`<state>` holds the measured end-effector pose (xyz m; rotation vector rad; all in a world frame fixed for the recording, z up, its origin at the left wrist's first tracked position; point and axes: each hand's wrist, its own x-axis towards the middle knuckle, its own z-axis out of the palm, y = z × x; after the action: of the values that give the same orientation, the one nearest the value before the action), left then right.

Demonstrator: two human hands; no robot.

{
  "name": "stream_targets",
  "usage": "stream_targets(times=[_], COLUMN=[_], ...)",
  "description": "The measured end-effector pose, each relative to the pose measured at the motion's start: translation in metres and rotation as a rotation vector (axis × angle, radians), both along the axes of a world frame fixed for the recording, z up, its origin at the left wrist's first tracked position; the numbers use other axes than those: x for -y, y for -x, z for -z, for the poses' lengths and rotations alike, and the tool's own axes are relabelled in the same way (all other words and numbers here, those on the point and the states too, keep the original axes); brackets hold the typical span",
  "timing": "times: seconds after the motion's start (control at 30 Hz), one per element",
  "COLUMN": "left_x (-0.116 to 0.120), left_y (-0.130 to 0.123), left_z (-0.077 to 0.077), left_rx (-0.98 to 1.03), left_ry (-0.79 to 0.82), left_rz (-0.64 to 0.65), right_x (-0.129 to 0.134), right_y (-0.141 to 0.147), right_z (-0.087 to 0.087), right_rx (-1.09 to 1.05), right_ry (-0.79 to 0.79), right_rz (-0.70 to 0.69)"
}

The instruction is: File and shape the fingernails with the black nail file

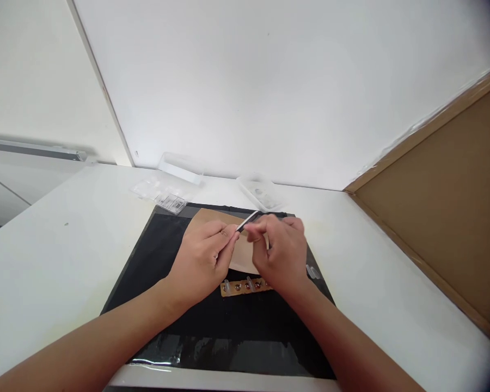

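Observation:
My left hand [206, 253] pinches a thin, dark and silvery strip-like tool [248, 219] between thumb and fingers. Close by on the right, my right hand [280, 247] has its fingers curled at the tool's side; what they grip, if anything, is too small and blurred to tell. Under both hands lies a tan sheet [244, 255] on the black mat [155, 256]. Nearer to me, a narrow tan strip [245, 287] carries several round shiny pieces and small clear tubes. Its right end is hidden by my right hand.
A clear plastic bag with a label [173, 202] and a clear box [181, 169] lie behind the mat at left. A clear tray [261, 194] stands behind it. Small clear tubes [312, 271] lie at right. A brown board [445, 201] borders the white table [371, 283].

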<state>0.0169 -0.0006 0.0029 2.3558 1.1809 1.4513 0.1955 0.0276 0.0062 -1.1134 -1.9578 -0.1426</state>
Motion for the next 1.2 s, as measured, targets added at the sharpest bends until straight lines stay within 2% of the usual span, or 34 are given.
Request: stream_targets(times=[0.07, 0.2, 0.3, 0.4, 0.53, 0.63, 0.77, 0.93, 1.2], left_x=[0.000, -0.001, 0.000, 0.002, 0.002, 0.002, 0.003, 0.001, -0.017], left_y=[0.000, -0.001, -0.001, -0.001, -0.002, -0.002, -0.002, 0.000, 0.019], left_z=[0.000, 0.001, 0.002, 0.001, -0.001, -0.001, -0.001, 0.000, 0.012], left_rx=[-0.001, -0.039, -0.091, -0.109, -0.085, -0.088, -0.091, -0.095, -0.334], left_ry=[-0.007, -0.072, -0.131, -0.131, -0.135, -0.132, -0.136, -0.096, -0.028], left_rz=[-0.010, -0.035, -0.067, -0.085, -0.088, -0.086, -0.092, -0.107, -0.319], right_x=[0.001, 0.003, 0.003, 0.001, -0.001, -0.002, -0.001, 0.000, -0.001], right_y=[0.002, 0.005, 0.005, 0.005, 0.005, 0.004, 0.003, 0.003, -0.012], right_z=[0.000, 0.000, 0.000, -0.002, -0.005, -0.004, -0.003, -0.003, 0.004], right_rx=[-0.015, 0.033, -0.011, 0.002, -0.026, -0.023, -0.034, -0.019, -0.087], right_ry=[-0.039, -0.037, -0.061, -0.059, -0.074, -0.048, -0.057, -0.042, -0.132], right_rz=[0.044, 0.020, 0.062, 0.025, 0.089, 0.023, 0.076, -0.027, -0.076])
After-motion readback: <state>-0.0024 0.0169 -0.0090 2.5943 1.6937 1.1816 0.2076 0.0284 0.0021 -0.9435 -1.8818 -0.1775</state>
